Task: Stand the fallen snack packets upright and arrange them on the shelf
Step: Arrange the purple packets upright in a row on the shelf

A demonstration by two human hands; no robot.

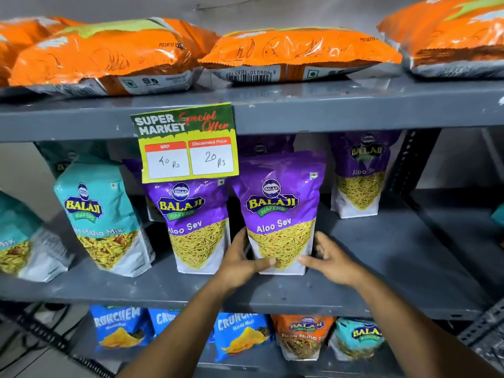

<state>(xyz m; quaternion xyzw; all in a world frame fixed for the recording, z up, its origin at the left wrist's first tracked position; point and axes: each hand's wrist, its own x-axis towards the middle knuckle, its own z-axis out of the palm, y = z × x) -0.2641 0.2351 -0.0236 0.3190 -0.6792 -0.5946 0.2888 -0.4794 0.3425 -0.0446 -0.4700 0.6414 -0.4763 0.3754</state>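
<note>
A purple Aloo Sev packet [278, 205] stands upright near the front of the grey middle shelf [381, 268]. My left hand [242, 263] grips its lower left side and my right hand [327, 260] grips its lower right side, thumbs across the front. A second purple Aloo Sev packet [195, 222] stands just to its left. A third [360, 173] stands farther back on the right, and another purple packet is partly hidden behind the held one. Two teal Mitha Mix packets [103, 216] stand at the left, leaning slightly.
Orange potato wafer bags [109, 55] lie flat on the top shelf. A yellow and green price card [188, 143] hangs from that shelf's edge. Blue Crunchem packets [120, 328] and other pouches stand on the lower shelf. A perforated metal upright [403, 165] bounds the right.
</note>
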